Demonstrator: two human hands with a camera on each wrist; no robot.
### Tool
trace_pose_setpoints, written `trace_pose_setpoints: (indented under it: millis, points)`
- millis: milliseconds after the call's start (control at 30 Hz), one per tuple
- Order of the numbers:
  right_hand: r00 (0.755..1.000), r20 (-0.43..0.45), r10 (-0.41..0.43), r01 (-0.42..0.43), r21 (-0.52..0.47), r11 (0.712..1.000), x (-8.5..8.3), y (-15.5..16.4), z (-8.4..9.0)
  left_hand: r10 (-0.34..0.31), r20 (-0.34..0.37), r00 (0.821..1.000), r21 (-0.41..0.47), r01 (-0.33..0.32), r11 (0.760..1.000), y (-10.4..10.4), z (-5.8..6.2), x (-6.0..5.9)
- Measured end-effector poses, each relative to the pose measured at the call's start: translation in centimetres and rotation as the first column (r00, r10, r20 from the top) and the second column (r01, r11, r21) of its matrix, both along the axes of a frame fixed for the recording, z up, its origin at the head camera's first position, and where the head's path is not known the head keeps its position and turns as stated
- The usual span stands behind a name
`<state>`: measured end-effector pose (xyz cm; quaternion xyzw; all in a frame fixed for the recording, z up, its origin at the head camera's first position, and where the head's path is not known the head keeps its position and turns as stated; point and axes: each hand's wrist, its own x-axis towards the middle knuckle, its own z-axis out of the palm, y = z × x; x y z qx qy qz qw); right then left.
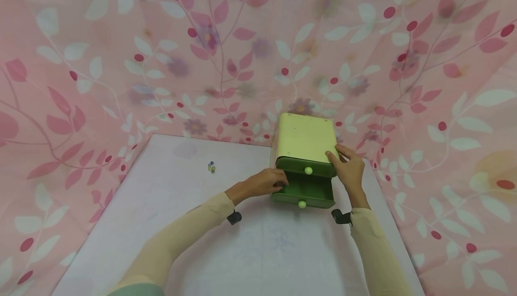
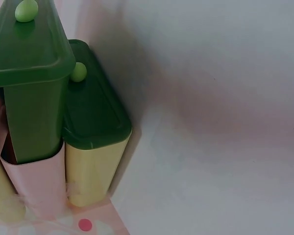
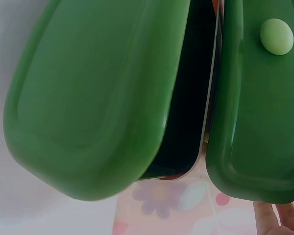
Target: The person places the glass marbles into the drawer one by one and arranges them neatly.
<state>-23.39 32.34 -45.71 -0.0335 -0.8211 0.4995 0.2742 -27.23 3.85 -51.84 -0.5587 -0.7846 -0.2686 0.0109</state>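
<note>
A small yellow-green cabinet (image 1: 304,136) with two dark green drawers stands at the table's far edge. Its lower drawer (image 1: 304,193) is pulled out, and its pale knob (image 1: 301,204) faces me. The upper drawer (image 1: 307,166) is closed. My left hand (image 1: 266,182) curls its fingers over the left wall of the lower drawer (image 2: 32,73). My right hand (image 1: 347,165) rests with fairly straight fingers on the cabinet's top right front corner. The right wrist view shows both drawer fronts close up, the lower drawer (image 3: 88,98) and the upper drawer (image 3: 259,107), with my fingertips (image 3: 279,223) at the bottom edge.
A few small marbles (image 1: 211,167) lie on the pale table (image 1: 258,251) to the left of the cabinet. Pink leaf-patterned cloth (image 1: 121,62) hangs behind and along both sides of the table.
</note>
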Motion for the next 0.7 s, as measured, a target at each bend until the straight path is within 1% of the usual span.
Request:
trace_pose_setpoints:
  millis: [100,300,533,700]
  points:
    - [1.000,0.003,-0.003,0.003,-0.007,1.000,0.0,0.0,0.0,0.002,-0.003,1.000,-0.032,-0.002,0.999,0.2,0.1,0.1]
    - [0.999,0.021,-0.029,0.028,0.015,0.999,-0.1,0.0,0.0,0.003,-0.001,1.000,-0.073,-0.003,0.997,0.7,0.5,0.2]
    - [0.999,0.019,-0.035,0.034,0.030,0.999,-0.2,0.0,-0.1,0.001,-0.018,1.000,-0.123,-0.003,0.992,1.3,0.4,-0.2]
    - [0.999,0.018,-0.032,0.031,0.031,0.999,-0.1,-0.1,-0.1,-0.008,-0.019,1.000,-0.133,0.005,0.991,1.6,0.3,-0.3]
